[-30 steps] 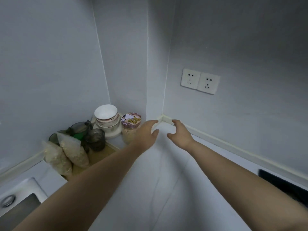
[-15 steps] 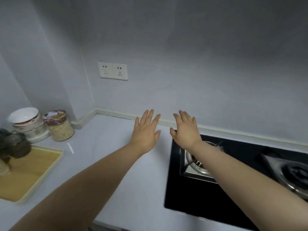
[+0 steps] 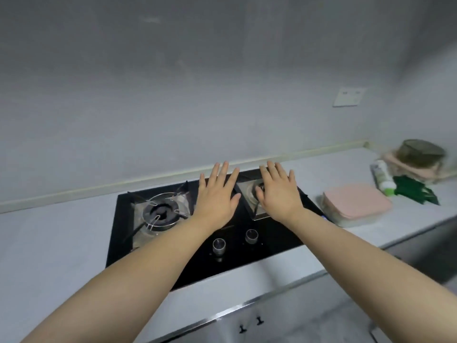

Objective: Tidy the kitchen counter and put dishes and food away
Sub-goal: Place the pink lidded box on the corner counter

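My left hand (image 3: pixel 217 194) and my right hand (image 3: pixel 278 193) are stretched out side by side, palms down, fingers straight and spread, above the black gas hob (image 3: pixel 272 243). Neither hand holds anything. To the right on the white counter (image 3: pixel 61 243) lies a clear food box with a pink lid (image 3: pixel 356 203). Beyond it lie a white bottle with a green cap (image 3: pixel 382 178), a dark green bunch of leaves (image 3: pixel 415 191) and a dark bowl (image 3: pixel 420 152) on a pink box, all blurred.
The hob has a left burner (image 3: pixel 160 212), a right burner partly hidden by my right hand, and two knobs (image 3: pixel 235 240) at the front. A wall socket (image 3: pixel 348 96) is at the upper right. Cabinet doors with small black handles (image 3: pixel 249 324) sit below the counter edge.
My view has swung right from the corner with the bowls, jar and tray to the hob and the right counter. Both hands stayed out in front, fingers now straight and spread.
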`<state>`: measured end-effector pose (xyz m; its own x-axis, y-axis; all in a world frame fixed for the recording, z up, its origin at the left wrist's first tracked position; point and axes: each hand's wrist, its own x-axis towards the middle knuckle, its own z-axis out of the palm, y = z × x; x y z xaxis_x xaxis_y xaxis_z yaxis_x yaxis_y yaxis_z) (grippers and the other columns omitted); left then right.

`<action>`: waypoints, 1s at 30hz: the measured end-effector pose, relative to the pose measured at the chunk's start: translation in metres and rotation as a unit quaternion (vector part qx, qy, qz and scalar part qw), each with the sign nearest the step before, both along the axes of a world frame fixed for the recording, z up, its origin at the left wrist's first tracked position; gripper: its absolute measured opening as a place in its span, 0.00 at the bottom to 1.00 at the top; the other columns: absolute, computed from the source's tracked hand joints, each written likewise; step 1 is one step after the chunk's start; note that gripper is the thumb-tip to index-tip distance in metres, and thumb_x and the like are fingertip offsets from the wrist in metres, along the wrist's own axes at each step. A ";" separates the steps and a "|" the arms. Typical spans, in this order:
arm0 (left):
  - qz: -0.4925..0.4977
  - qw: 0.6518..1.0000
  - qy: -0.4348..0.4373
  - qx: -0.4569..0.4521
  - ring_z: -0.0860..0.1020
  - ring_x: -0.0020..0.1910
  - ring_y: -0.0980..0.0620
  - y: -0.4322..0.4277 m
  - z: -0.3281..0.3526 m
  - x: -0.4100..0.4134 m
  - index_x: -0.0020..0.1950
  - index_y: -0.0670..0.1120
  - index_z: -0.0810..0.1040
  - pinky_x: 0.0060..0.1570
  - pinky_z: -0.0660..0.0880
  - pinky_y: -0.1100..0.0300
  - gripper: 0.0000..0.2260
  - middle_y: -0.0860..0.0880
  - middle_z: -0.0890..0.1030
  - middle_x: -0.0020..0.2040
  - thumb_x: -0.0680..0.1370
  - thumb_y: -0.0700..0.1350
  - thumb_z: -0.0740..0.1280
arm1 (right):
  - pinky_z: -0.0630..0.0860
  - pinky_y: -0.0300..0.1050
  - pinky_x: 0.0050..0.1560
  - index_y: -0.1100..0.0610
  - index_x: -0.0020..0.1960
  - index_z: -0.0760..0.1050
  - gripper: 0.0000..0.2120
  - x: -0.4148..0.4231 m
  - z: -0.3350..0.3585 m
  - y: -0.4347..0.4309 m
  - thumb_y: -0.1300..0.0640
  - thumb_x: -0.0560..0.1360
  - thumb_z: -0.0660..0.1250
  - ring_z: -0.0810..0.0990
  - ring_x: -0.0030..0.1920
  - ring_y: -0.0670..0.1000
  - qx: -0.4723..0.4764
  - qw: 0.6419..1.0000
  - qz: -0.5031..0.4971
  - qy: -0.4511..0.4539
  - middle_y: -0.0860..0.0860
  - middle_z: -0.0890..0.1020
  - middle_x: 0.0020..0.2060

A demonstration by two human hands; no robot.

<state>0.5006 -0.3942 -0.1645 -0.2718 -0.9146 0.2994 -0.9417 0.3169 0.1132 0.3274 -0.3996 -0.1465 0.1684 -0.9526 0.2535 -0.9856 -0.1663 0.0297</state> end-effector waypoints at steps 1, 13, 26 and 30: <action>-0.019 1.000 0.002 0.003 0.38 0.77 0.48 -0.002 0.000 -0.023 0.78 0.52 0.43 0.74 0.43 0.42 0.27 0.48 0.41 0.78 0.82 0.55 0.51 | 0.47 0.60 0.73 0.57 0.77 0.49 0.29 -0.023 -0.002 0.005 0.46 0.81 0.50 0.47 0.77 0.56 0.001 1.000 -0.023 0.000 0.56 0.50 0.77; -0.193 0.981 0.000 0.010 0.39 0.77 0.48 -0.032 -0.031 -0.215 0.78 0.51 0.44 0.74 0.46 0.42 0.28 0.47 0.41 0.78 0.82 0.55 0.52 | 0.47 0.60 0.73 0.57 0.76 0.51 0.27 -0.202 -0.036 0.028 0.47 0.81 0.51 0.48 0.77 0.56 0.026 0.976 -0.214 -0.038 0.56 0.50 0.77; -0.189 0.925 0.180 0.276 0.55 0.76 0.46 -0.126 -0.072 -0.333 0.78 0.47 0.50 0.72 0.57 0.50 0.28 0.46 0.52 0.78 0.81 0.46 0.58 | 0.51 0.58 0.73 0.59 0.76 0.52 0.28 -0.319 -0.069 -0.025 0.49 0.80 0.54 0.52 0.76 0.58 0.100 0.948 -0.291 -0.080 0.58 0.53 0.76; -0.106 0.877 0.269 0.384 0.67 0.70 0.45 -0.139 -0.094 -0.364 0.77 0.44 0.51 0.67 0.66 0.52 0.30 0.44 0.62 0.74 0.79 0.45 0.62 | 0.55 0.57 0.73 0.60 0.75 0.53 0.31 -0.352 -0.084 -0.043 0.51 0.78 0.60 0.55 0.75 0.58 0.134 0.936 -0.291 -0.143 0.58 0.54 0.76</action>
